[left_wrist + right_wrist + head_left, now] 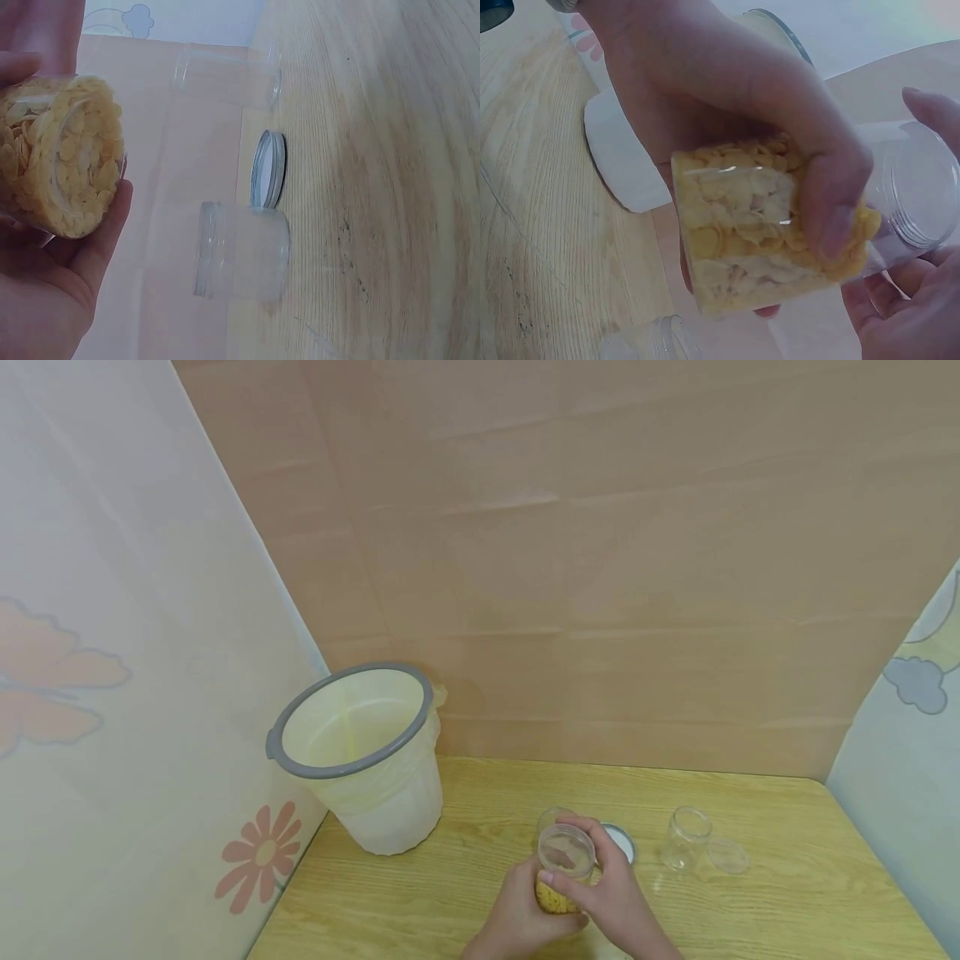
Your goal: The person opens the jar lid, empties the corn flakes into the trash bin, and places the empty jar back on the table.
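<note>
Both hands hold a clear jar (567, 847) with yellow flakes filling its lower part, raised over the front of the table. My left hand (517, 906) grips it low, with the fingers wrapped round the flake-filled section (739, 225) in the right wrist view. Higher up, my right hand (617, 893) has its thumb on the near side and its fingers round the far side, close to the threaded rim. From the left wrist view, the bottom of the jar shows flakes (82, 154) packed against it. Just behind stands another clear jar (247, 251), partly hidden in the head view.
A silver-rimmed lid (621, 843) lies beside the rear jar. Farther right stand a clear jar (686, 839) and, flat next to it, a clear disc (729, 855). At the back left is a white bucket (401, 810) with a grey rim and a liner. Covered walls border the wooden table (795, 893).
</note>
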The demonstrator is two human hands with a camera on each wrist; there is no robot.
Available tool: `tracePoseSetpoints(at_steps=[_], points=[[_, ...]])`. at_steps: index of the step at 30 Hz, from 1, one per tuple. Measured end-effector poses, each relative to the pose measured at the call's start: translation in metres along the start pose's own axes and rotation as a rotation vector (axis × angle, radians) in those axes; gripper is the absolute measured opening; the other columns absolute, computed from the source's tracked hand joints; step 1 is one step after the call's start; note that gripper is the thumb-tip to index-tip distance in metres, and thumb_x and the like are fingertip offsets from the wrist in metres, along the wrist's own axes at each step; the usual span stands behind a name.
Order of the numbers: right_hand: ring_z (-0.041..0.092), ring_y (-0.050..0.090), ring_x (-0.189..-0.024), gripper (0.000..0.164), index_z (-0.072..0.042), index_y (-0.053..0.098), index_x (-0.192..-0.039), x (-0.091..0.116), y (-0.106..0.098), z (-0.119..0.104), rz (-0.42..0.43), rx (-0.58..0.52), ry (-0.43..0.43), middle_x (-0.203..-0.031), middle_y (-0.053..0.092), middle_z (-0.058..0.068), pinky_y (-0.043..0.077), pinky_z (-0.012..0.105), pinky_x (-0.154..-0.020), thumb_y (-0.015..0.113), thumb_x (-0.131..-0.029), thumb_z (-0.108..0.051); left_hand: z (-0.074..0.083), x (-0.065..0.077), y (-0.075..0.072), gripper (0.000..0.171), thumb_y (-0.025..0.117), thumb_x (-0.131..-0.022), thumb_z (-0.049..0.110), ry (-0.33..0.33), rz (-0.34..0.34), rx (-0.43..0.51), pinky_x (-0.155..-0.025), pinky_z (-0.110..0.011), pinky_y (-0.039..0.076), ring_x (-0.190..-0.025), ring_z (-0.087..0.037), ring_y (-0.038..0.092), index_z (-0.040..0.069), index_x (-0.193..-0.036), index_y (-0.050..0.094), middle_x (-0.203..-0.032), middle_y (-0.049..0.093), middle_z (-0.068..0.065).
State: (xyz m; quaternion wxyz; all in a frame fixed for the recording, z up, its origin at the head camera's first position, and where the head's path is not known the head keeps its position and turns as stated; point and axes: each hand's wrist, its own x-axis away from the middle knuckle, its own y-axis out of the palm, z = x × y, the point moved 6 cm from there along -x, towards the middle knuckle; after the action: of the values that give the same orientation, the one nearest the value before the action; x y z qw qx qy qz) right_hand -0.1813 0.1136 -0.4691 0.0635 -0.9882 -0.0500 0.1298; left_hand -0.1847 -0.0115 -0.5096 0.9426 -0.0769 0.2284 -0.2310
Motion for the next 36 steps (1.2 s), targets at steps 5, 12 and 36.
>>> tracePoseSetpoints(at_steps=[5, 12, 36], points=[[0.019, 0.054, -0.123, 0.061, -0.019, 0.058, -0.138, -0.002, -0.006, -0.005, 0.027, -0.005, -0.046, -0.135, 0.061, -0.001, 0.037, 0.066, -0.1, 0.085, -0.084, -0.014, -0.005, 0.002, -0.001, 0.056, 0.082, -0.077, 0.004, -0.063, -0.023, -0.022, -0.073, -0.028, 0.058, -0.087, -0.006, 0.066, 0.02, -0.127, 0.06, -0.107, 0.068, 0.007], [0.016, 0.051, -0.13, 0.075, -0.017, 0.045, -0.151, -0.003, -0.009, -0.016, 0.008, -0.004, -0.178, -0.142, 0.058, 0.006, 0.039, 0.029, -0.105, 0.081, -0.086, -0.005, -0.014, 0.005, 0.002, 0.062, 0.083, -0.077, 0.008, -0.156, -0.06, -0.022, -0.073, -0.026, 0.057, -0.086, -0.005, 0.065, 0.027, -0.131, 0.059, -0.106, 0.067, 0.009], [0.031, 0.047, -0.132, 0.063, -0.014, 0.054, -0.144, -0.001, -0.024, -0.005, 0.138, 0.007, -0.034, -0.125, 0.062, 0.007, 0.024, 0.075, -0.105, 0.081, -0.087, -0.01, -0.032, 0.027, -0.046, 0.048, 0.085, -0.075, 0.009, -0.345, 0.14, -0.05, -0.065, -0.028, 0.056, -0.077, -0.013, 0.065, 0.01, -0.119, 0.064, -0.097, 0.068, 0.002]])
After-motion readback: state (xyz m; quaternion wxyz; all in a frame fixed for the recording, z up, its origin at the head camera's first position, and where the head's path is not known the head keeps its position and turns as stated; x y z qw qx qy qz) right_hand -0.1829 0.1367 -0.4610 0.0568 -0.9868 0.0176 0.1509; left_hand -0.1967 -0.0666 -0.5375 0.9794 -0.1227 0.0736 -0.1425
